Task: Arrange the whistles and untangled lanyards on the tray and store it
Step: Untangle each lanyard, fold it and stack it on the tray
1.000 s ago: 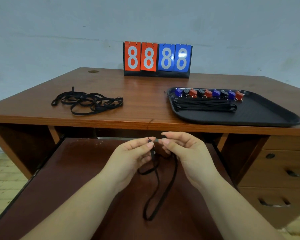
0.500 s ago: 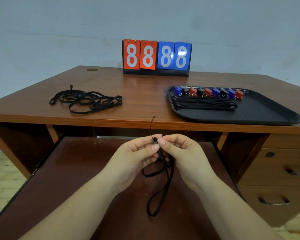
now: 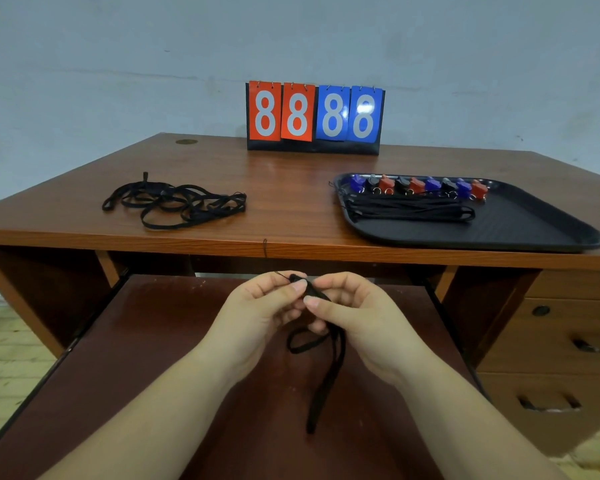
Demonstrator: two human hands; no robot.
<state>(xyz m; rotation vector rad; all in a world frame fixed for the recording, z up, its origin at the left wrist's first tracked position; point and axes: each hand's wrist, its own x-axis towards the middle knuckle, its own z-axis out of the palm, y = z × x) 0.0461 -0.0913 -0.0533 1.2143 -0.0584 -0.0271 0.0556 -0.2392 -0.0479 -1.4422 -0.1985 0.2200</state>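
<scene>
Both hands hold one black lanyard point(image 3: 328, 379) over the pull-out shelf, below the desk's front edge. My left hand point(image 3: 257, 313) pinches its top end, and my right hand point(image 3: 354, 317) pinches it just below; the loop hangs down between my wrists. A thin cord sticks up from the pinched end. A tangled pile of black lanyards point(image 3: 177, 202) lies on the desk at the left. On the right, a black tray point(image 3: 534, 226) carries a row of blue, black and red whistles point(image 3: 416, 185) along its far edge, with straightened lanyards point(image 3: 409, 209) laid in front of them.
A flip scoreboard point(image 3: 314, 116) showing 8888 stands at the back of the desk against the wall. The dark pull-out shelf point(image 3: 136, 358) extends under my hands. Drawers with handles point(image 3: 568, 348) are at the lower right.
My hands have closed together on the lanyard's top end and the hanging loop has been drawn up shorter. The thin cord end now sticks up above my fingers.
</scene>
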